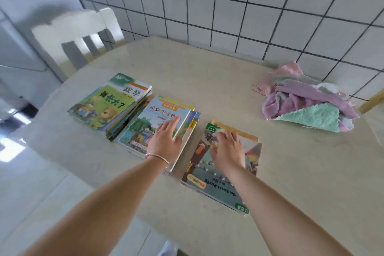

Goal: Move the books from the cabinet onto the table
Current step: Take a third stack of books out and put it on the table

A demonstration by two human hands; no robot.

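Observation:
Three groups of books lie on the beige table (291, 172). At the left is a stack topped by a green lion book (104, 108). Beside it sits a middle stack with a light-blue cover (153, 122) on top. To the right lies a thin pile whose top book reads "The Street Party" (214, 183). My left hand (166, 143), with a bracelet on the wrist, rests flat on the near right corner of the middle stack, fingers spread. My right hand (226, 149) lies palm down on the right pile, fingers slightly curled at its far end. The cabinet is out of view.
A heap of pink, purple and green cloths (307, 102) lies at the table's far right by the tiled wall (228, 6). A white chair (83, 33) stands at the far left corner. Pale floor tiles (41, 193) run along the table's left edge.

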